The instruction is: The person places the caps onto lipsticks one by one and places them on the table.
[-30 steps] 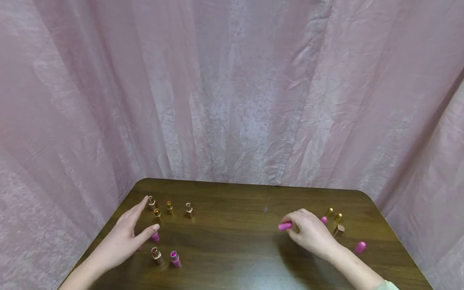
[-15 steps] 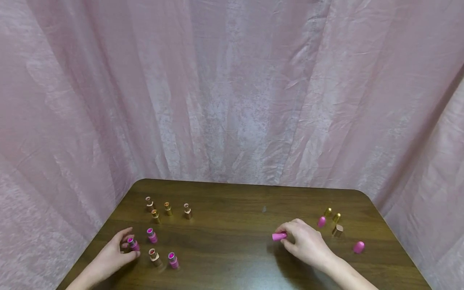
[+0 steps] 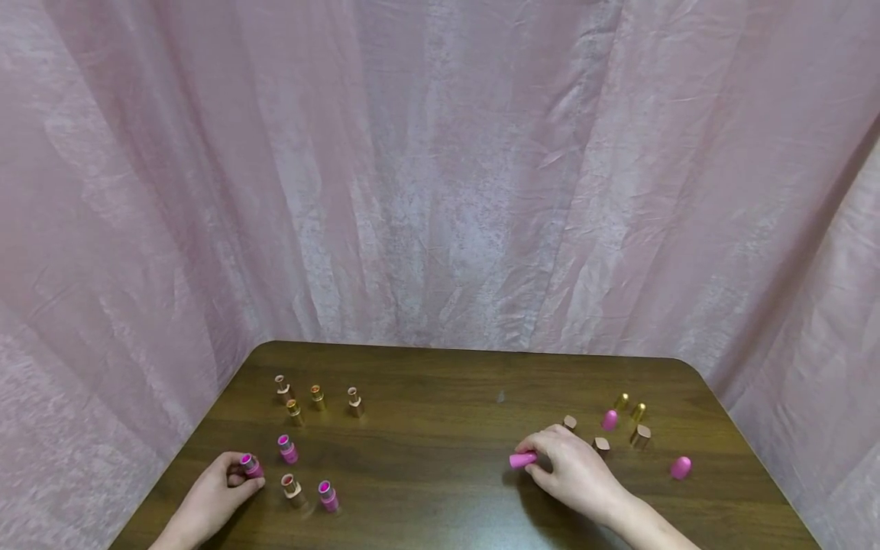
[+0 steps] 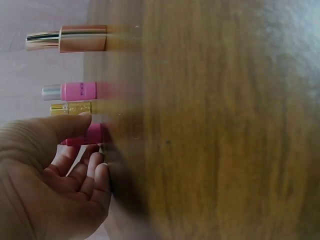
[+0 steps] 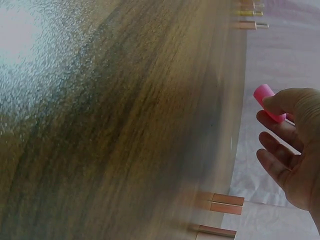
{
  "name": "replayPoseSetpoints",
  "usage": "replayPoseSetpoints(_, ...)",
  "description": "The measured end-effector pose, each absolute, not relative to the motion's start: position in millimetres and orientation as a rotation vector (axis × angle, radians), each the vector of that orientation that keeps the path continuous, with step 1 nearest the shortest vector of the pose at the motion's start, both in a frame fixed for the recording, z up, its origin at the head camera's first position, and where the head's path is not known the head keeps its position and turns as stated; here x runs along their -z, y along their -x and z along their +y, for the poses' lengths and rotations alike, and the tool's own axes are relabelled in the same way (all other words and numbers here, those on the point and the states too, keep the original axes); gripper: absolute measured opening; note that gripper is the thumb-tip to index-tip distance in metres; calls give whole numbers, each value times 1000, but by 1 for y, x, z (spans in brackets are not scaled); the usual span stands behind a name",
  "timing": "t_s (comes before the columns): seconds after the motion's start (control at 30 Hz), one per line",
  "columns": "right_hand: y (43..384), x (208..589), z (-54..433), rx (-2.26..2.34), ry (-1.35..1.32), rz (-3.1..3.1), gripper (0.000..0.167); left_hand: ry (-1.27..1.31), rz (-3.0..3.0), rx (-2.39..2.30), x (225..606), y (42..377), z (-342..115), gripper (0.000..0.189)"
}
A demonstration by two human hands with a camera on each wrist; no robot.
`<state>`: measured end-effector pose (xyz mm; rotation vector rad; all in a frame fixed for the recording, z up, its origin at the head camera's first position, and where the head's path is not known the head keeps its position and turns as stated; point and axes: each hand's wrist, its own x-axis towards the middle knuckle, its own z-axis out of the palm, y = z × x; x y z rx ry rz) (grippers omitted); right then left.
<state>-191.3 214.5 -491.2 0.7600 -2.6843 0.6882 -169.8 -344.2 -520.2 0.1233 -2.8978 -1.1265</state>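
In the head view, my left hand [image 3: 209,493] pinches an uncapped pink lipstick tube [image 3: 252,466] between thumb and fingers; it stands upright at the table's left side. The left wrist view shows the thumb partly covering that pink tube [image 4: 86,135]. Over the right half of the table, my right hand [image 3: 574,470] holds a pink lipstick cap [image 3: 522,461] tilted on its side above the wood. Thumb and index finger grip this pink cap [image 5: 270,102] in the right wrist view. Beside the left hand stand two more pink tubes, one a pink tube [image 3: 328,496], and a rose-gold tube [image 3: 293,490].
Gold tubes [image 3: 318,397] and rose-gold tubes [image 3: 354,402] stand at the back left of the brown table [image 3: 440,428]. At the right are gold caps [image 3: 622,401], pink caps [image 3: 681,467] and rose-gold caps [image 3: 641,436]. A pink curtain [image 3: 440,191] hangs behind.
My left hand has come down and toward me, from open above the tubes to gripping the pink tube. The right hand has drifted left and nearer with the cap, uncovering two rose-gold caps.
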Motion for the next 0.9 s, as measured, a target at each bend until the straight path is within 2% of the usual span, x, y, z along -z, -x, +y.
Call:
replayPoseSetpoints(0.23,191,492,214,-677,-770,-2669,28,-130,-2878,1090,520,169,-348,36)
replayPoseSetpoints(0.43,190,489,218,-696,-749,-2681,31,-75,-2822,1168,500,169,-344,32)
replayPoseSetpoints(0.57,192,485,220,-689,-705,-2669,33,49,-2763,1111,480,170,-331,27)
replayPoseSetpoints(0.9,198,480,221,-699,-626,-2615,33,262,-2770,961,435,177,-282,26)
